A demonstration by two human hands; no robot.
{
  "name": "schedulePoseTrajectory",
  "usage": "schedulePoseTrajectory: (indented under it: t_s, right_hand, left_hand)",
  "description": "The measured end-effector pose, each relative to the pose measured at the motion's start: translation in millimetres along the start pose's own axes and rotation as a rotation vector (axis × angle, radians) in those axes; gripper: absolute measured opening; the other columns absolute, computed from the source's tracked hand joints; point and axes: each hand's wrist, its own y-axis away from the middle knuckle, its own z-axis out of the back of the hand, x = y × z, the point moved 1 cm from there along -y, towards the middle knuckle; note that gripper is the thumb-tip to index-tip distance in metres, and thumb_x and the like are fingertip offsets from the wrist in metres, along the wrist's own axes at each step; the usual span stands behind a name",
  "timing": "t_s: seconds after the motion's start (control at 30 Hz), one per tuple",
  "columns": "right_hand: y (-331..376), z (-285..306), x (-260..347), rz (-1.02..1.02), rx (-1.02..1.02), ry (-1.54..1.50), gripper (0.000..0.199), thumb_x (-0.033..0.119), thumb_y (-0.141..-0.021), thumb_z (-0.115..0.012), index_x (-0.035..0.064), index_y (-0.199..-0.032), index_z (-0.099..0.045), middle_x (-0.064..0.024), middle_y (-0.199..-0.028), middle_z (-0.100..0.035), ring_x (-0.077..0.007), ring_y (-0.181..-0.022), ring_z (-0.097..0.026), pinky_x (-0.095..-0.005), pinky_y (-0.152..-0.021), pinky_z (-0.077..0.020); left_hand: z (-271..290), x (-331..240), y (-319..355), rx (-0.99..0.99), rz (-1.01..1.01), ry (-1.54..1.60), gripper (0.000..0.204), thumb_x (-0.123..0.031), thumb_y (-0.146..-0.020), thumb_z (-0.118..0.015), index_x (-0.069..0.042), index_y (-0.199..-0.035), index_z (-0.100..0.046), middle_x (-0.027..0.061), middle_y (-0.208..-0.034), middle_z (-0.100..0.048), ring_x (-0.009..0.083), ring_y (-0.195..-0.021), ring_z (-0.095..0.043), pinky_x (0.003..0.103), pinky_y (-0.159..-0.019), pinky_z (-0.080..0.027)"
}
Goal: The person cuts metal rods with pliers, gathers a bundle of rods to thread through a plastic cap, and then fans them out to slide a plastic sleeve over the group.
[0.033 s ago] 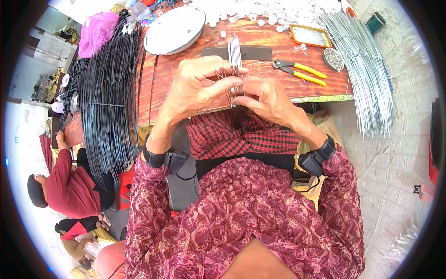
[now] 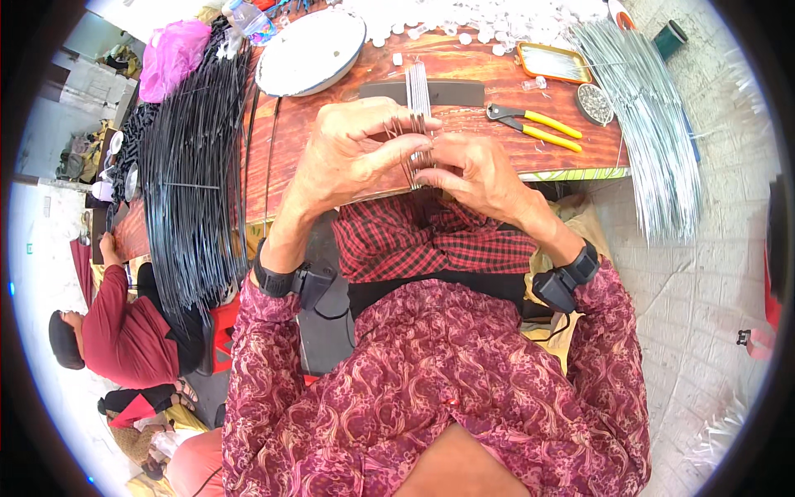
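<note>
Over the table's near edge, my two hands meet on a small bundle of thin silvery rods (image 2: 417, 85), its far end sticking out beyond the fingers. My left hand (image 2: 356, 157) is closed, pinching the bundle from the left between thumb and fingers. Thin dark wire-like ends poke out crosswise under its fingers. My right hand (image 2: 484, 172) is closed on the bundle's near part from the right, its thumb across the rods. The fingers hide much of the middle. Beyond the hands lies a flat dark grey strip (image 2: 460, 94).
Yellow-handled cutting pliers (image 2: 542, 131) lie on the wooden table (image 2: 306, 124). Long black strands (image 2: 182, 199) hang over its left side, silvery strands (image 2: 662, 157) over its right. A white basin (image 2: 310, 51), clear plastic pieces (image 2: 497, 25) and a small bowl (image 2: 594, 105) stand around. A co-worker (image 2: 124, 331) sits left.
</note>
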Motion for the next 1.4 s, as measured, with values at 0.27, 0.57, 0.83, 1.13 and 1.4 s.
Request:
schedulePoseTrajectory:
  t_s: [0.27, 0.57, 0.83, 1.13, 1.4]
  right_hand:
    - [8, 7, -1, -0.07, 0.015, -0.037, 0.016, 0.02, -0.089, -0.071, 0.0047, -0.094, -0.074, -0.0129, -0.086, -0.071, -0.031, -0.08, -0.069, -0.0409, -0.069, -0.0538]
    - [14, 6, 1, -0.068, -0.037, -0.034, 0.016, 0.017, -0.092, -0.068, 0.0025, -0.096, -0.075, -0.0139, -0.086, -0.071, -0.0313, -0.079, -0.069, -0.0412, -0.068, -0.0539]
    - [12, 6, 0, -0.075, -0.034, -0.057, 0.016, 0.015, -0.093, -0.066, 0.0022, -0.097, -0.075, -0.0143, -0.086, -0.071, -0.0315, -0.079, -0.069, -0.041, -0.069, -0.0538]
    - [14, 5, 2, -0.047, -0.071, -0.035, 0.013, 0.013, -0.092, -0.068, 0.002, -0.095, -0.075, -0.0143, -0.086, -0.071, -0.0318, -0.076, -0.069, -0.0403, -0.066, -0.0539]
    - [19, 10, 5, -0.115, -0.16, -0.066, 0.012, 0.01, -0.093, -0.067, 0.001, -0.096, -0.075, -0.0148, -0.085, -0.071, -0.0285, -0.075, -0.071, -0.0372, -0.065, -0.0546]
  left_hand:
    - [0, 5, 0, -0.001, 0.04, 0.039, 0.011, -0.004, -0.087, -0.074, 0.003, -0.096, -0.075, 0.0099, -0.093, -0.075, 0.0155, -0.084, -0.072, 0.029, -0.076, -0.058]
    - [1, 4, -1, 0.001, 0.065, 0.032, 0.01, -0.004, -0.088, -0.075, 0.002, -0.095, -0.075, 0.0087, -0.093, -0.075, 0.0144, -0.084, -0.071, 0.029, -0.076, -0.058]
    - [-2, 3, 0, -0.027, 0.087, 0.049, 0.009, -0.004, -0.088, -0.074, 0.003, -0.094, -0.075, 0.0091, -0.093, -0.076, 0.0141, -0.084, -0.071, 0.028, -0.077, -0.058]
    - [-2, 5, 0, -0.017, 0.103, 0.021, 0.01, -0.004, -0.089, -0.073, 0.004, -0.094, -0.075, 0.0093, -0.092, -0.076, 0.0138, -0.083, -0.071, 0.028, -0.076, -0.058]
    - [0, 7, -1, -0.028, 0.174, 0.042, 0.011, -0.005, -0.089, -0.074, 0.004, -0.094, -0.074, 0.008, -0.09, -0.075, 0.0118, -0.082, -0.07, 0.027, -0.074, -0.057]
